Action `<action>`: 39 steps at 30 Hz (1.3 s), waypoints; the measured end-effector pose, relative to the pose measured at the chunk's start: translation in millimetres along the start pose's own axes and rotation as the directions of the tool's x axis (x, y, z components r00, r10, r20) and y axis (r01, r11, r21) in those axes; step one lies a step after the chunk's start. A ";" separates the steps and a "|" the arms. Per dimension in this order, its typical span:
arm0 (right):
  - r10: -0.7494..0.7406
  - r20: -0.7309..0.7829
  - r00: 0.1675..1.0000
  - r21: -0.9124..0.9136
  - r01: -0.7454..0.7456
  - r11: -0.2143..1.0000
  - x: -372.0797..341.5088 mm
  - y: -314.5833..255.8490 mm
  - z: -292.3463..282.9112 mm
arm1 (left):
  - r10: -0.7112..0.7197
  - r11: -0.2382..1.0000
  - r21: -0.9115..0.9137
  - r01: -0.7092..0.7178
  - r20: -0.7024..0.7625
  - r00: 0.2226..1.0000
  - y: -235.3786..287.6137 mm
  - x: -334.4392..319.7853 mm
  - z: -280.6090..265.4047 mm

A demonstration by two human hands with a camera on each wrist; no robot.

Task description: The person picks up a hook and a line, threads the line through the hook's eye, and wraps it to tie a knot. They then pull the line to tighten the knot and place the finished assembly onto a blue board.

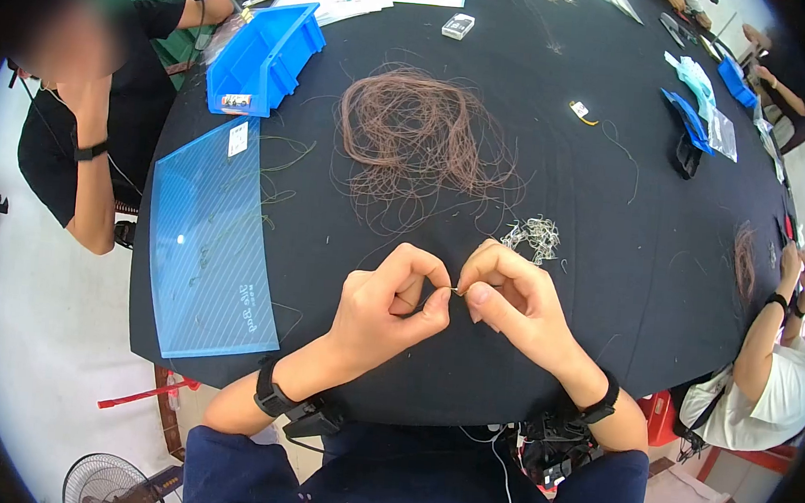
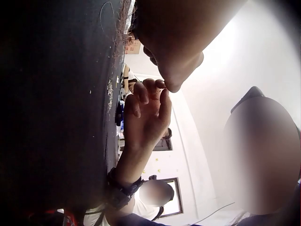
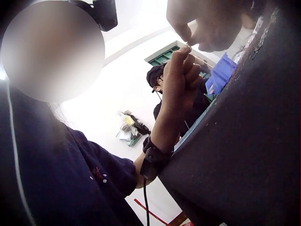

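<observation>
In my head view, the left hand [image 1: 370,306] and the right hand [image 1: 526,308] meet above the near part of the tabletop [image 1: 649,243]. The left hand pinches a tiny piece [image 1: 454,290] between the thumb and the forefinger, and its other fingers are curled in. The right hand holds the same piece from the other side, also with the thumb and the forefinger. So the piece is in the air, in the narrow gap between the two hands (it is too small for me to tell its exact shape). My right wrist view shows it as a light spot at the tip of the left thumb.

Just beyond the right hand lies a pile [image 1: 531,238] of small silvery metal bits. Farther forward, a loose tangle of brown thread [image 1: 411,139] spreads on the black cloth. To the left of the left hand there is a clear blue sleeve [image 1: 212,265] with stripes, and at its far end stands a blue bin [image 1: 266,61]. A small box [image 1: 458,26] lies beyond the thread. Other persons sit at the left and right sides of the tabletop.
</observation>
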State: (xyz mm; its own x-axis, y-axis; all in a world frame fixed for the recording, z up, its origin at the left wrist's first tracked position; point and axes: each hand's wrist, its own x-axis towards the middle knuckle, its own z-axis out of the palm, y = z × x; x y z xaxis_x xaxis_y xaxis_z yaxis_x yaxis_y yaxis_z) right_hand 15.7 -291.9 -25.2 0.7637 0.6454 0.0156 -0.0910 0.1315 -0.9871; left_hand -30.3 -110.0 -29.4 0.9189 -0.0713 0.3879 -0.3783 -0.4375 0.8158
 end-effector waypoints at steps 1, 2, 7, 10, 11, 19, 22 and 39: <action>0.029 0.000 1.000 0.018 -0.029 0.999 -0.2 -2.0 0.2 | 0.000 1.000 0.006 0.000 -0.001 1.000 0.2 0.0 -0.1; 0.011 0.002 1.000 0.002 -0.011 1.000 0.0 0.0 0.3 | 0.005 1.000 0.009 -0.005 0.000 1.000 0.1 0.0 -0.1; -0.059 0.006 0.998 -0.117 0.059 0.991 1.0 7.4 1.9 | 0.026 1.000 0.008 -0.026 -0.021 0.999 -2.0 -0.9 0.9; -0.081 -0.026 0.996 -0.116 0.077 0.990 1.7 9.3 1.2 | 0.036 0.999 0.009 -0.036 -0.016 0.999 -2.0 -0.2 0.7; -0.094 -0.042 0.995 -0.132 0.087 0.987 1.8 8.8 1.2 | 0.036 0.999 0.010 -0.036 -0.019 0.999 -1.6 -0.2 0.6; -0.210 -0.097 0.973 -0.196 0.188 0.963 1.4 8.6 1.6 | 0.035 0.999 0.011 -0.035 -0.005 0.999 0.6 -1.9 -0.5; -0.244 -0.116 0.963 -0.237 0.211 0.948 1.1 6.9 2.8 | 0.036 0.998 -0.057 -0.038 -0.036 0.999 5.6 0.8 -0.5; -0.383 -0.108 0.917 -0.401 0.312 0.861 -0.1 6.0 1.8 | 0.090 0.996 -0.020 -0.092 -0.089 0.992 1.4 -1.1 -2.2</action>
State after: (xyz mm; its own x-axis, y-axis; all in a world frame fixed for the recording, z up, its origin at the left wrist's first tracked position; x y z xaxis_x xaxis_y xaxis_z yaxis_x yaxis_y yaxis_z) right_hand 13.9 -289.8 -30.9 0.8048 0.4602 0.3748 0.4161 0.0128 -0.9092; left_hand -32.1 -108.6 -27.7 0.8676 -0.0300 0.4963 -0.4633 -0.4111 0.7850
